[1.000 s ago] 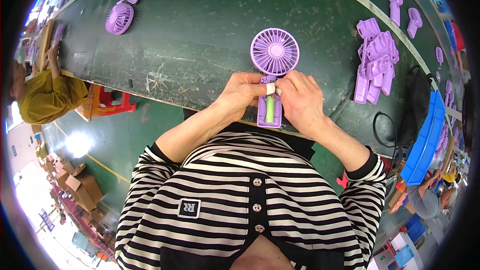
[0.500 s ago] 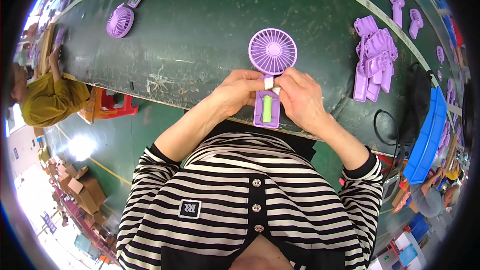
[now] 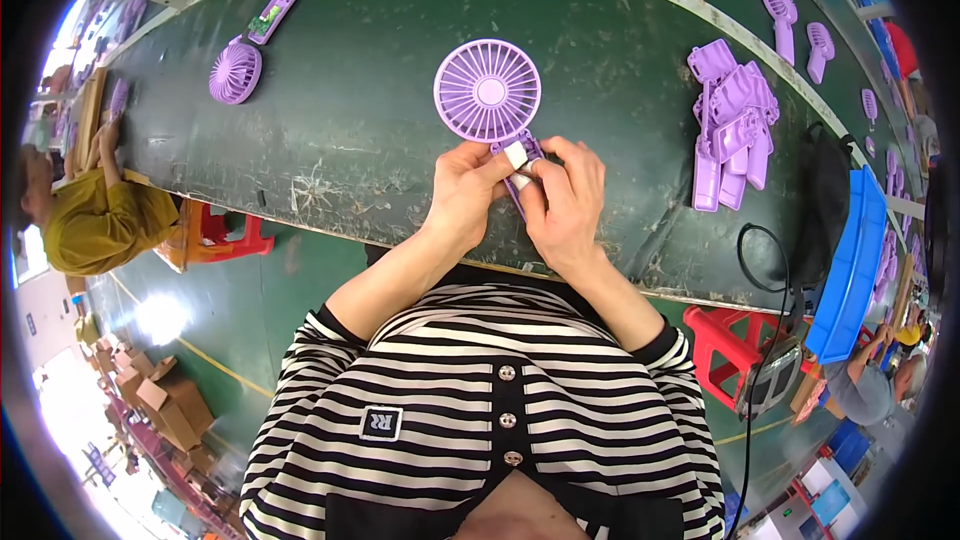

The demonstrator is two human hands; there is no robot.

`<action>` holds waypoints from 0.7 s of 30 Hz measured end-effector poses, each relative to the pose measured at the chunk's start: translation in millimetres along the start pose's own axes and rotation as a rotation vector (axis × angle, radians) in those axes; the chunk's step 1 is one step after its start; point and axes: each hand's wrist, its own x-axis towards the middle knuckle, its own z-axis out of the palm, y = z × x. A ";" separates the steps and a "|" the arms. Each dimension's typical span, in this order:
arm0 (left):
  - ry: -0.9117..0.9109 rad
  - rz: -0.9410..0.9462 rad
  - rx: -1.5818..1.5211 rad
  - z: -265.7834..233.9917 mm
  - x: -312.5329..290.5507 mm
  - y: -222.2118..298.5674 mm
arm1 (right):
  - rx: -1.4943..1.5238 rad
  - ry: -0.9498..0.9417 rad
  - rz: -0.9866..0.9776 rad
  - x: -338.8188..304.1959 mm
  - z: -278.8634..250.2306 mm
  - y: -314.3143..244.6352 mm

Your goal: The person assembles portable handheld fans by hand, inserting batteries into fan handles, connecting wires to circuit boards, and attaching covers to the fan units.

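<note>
Dark green bench; both hands closed on a purple handheld fan; blue tray's contents hidden.

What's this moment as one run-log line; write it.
left hand: grips purple handheld fan handle | right hand: pinches small white part at handle | surface: dark green bench

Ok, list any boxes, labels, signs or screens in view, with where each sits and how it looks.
Cardboard boxes: on the floor at lower left, brown, stacked, blurred.
Shirt patch: on the striped shirt's chest, small dark square with a pale mark.
Blue tray: at the bench's right end, long and shallow.
No screens or signs clear enough to tell.
</note>
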 end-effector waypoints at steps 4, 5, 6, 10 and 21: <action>-0.007 0.035 -0.032 -1.9 0.3 -1.2 | 0.272 0.002 0.266 -4.4 -0.6 -2.0; -0.011 0.045 -0.038 -2.0 0.8 -1.7 | 0.357 -0.028 0.381 -4.8 -1.4 -2.8; -0.018 0.054 -0.045 -1.6 1.5 -2.2 | 0.353 -0.024 0.380 -3.1 -1.9 -4.7; -0.016 0.107 0.035 -0.9 5.0 -9.6 | 0.420 0.096 0.586 0.5 -3.2 -2.8; -0.121 0.109 0.134 -4.2 -1.2 -8.8 | 0.767 -0.422 0.880 20.8 -49.8 15.1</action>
